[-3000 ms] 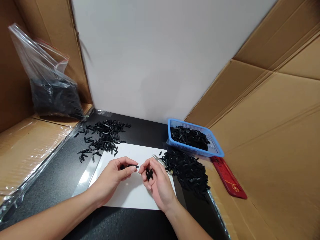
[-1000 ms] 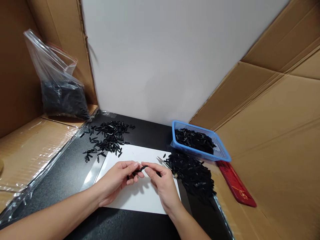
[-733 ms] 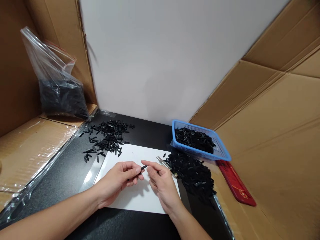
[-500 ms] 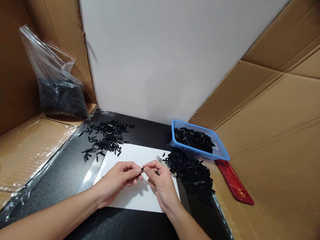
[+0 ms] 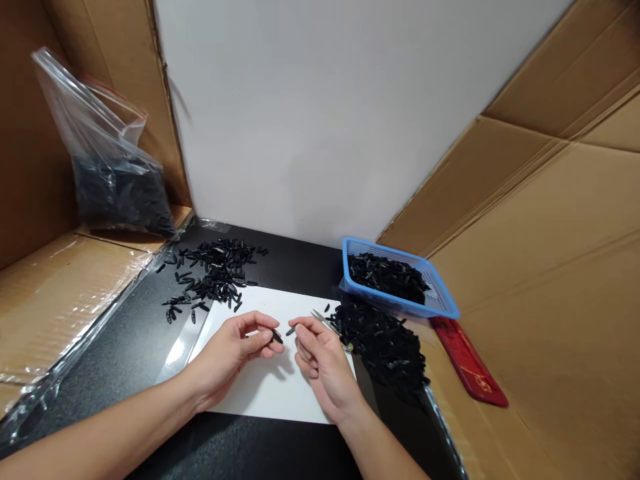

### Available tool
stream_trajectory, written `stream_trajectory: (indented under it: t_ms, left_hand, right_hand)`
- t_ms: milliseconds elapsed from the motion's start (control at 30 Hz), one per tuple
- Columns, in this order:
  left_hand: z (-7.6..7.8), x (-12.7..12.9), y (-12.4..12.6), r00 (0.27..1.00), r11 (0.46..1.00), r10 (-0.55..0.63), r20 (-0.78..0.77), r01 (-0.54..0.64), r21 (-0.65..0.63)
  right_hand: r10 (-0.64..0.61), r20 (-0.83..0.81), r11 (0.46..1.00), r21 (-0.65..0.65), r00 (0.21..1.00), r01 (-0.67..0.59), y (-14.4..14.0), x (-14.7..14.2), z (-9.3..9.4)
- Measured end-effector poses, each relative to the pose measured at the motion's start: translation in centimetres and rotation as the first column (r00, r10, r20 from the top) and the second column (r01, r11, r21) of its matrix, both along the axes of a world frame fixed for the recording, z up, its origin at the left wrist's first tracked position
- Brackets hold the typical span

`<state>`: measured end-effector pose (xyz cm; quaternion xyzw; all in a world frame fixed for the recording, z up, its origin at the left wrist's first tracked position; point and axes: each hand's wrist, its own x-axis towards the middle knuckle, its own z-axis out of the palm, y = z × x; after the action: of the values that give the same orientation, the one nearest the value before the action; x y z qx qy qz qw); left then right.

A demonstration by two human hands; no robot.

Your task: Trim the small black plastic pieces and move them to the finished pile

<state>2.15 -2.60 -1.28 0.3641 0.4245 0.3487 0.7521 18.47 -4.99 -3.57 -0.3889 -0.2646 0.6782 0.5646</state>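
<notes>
Between thumb and fingers, my left hand (image 5: 243,343) pinches a small black oblong piece (image 5: 277,337). Opposite it, my right hand (image 5: 320,347) is closed on another slim dark piece (image 5: 291,330), its tip poking out past the fingertips. A narrow gap separates the two pieces. Both hands are above a white sheet (image 5: 270,400) on the dark table. Just beyond my right hand lies a pair of scissors (image 5: 320,318), partly hidden by that hand and the dark heap. What the pieces are made for cannot be told.
Loose black oblong pieces (image 5: 220,263) lie scattered at the back left. A dark heap (image 5: 387,347) spreads at right, before a blue basket (image 5: 440,293) of similar pieces. A red case (image 5: 473,367) and a clear zip bag (image 5: 120,187) lie on cardboard at either side.
My hands have moved apart. Where they met at one small dark piece, each now holds a separate piece, with white sheet showing between them.
</notes>
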Motion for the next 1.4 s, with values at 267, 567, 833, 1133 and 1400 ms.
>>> stream_trajectory:
  t_ms: [267, 567, 833, 1133, 1400]
  left_hand:
    - [0.17, 0.34, 0.10, 0.999, 0.999, 0.033, -0.004, -0.033, -0.004]
    - [0.88, 0.25, -0.16, 0.995, 0.999, -0.022, 0.095, 0.026, -0.043]
    - [0.69, 0.23, -0.06, 0.998, 0.999, -0.021, 0.055, 0.023, -0.032]
    - [0.61, 0.17, 0.00, 0.999, 0.999, -0.046, -0.011, 0.046, 0.026]
    - [0.91, 0.32, -0.18, 0.997, 0.995, -0.059, -0.042, 0.062, 0.079]
  right_hand:
    - [0.056, 0.035, 0.998, -0.005, 0.998, -0.056, -0.18, -0.42, 0.22]
    - [-0.065, 0.285, 0.993, 0.114, 0.956, 0.034, -0.28, -0.54, -0.31]
    - [-0.061, 0.124, 0.997, 0.044, 0.990, 0.056, -0.09, -0.26, 0.06]
    - [-0.054, 0.075, 0.998, 0.020, 0.996, 0.052, -0.11, -0.27, 0.38]
    - [-0.052, 0.390, 0.984, 0.177, 0.919, -0.020, -0.39, -0.38, 0.35]
